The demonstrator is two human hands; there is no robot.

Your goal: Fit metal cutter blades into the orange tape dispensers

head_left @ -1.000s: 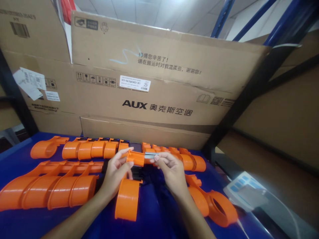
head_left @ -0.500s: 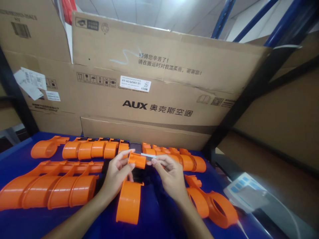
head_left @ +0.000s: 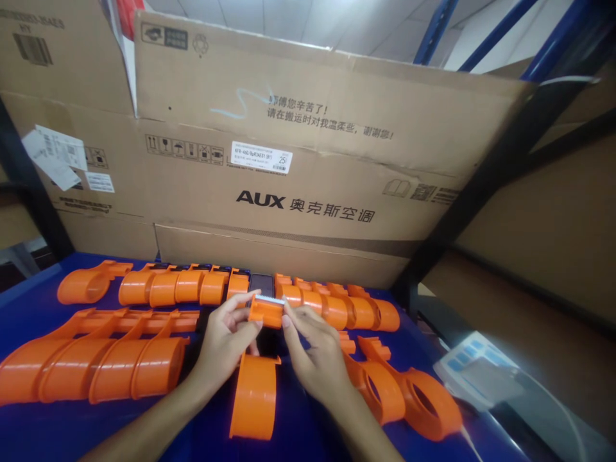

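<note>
An orange plastic tape dispenser (head_left: 255, 398), with a wide ring at its lower end, is in my left hand (head_left: 235, 324). Thumb and fingers of that hand grip its left side near the upper end. Along the top edge of its head lies a metal strip with fine teeth, a serrated blade (head_left: 270, 299). My right hand (head_left: 312, 343) pinches at the right end of the blade, its thumb and forefinger against the orange head. Whether the blade is seated in the plastic cannot be made out. Behind my hands stands a dark box (head_left: 262, 284).
Orange dispensers stand in rows on the blue surface (head_left: 202, 436): a left front row (head_left: 115, 369), a back left row (head_left: 163, 289), a back right row (head_left: 337, 311) and several front right (head_left: 428, 404). A cardboard wall (head_left: 308, 192) rises behind. A white-blue device (head_left: 476, 369) lies right.
My right hand has moved left, bringing the blade from beside the orange head onto its top edge. The dispenser's ring has shifted slightly right.
</note>
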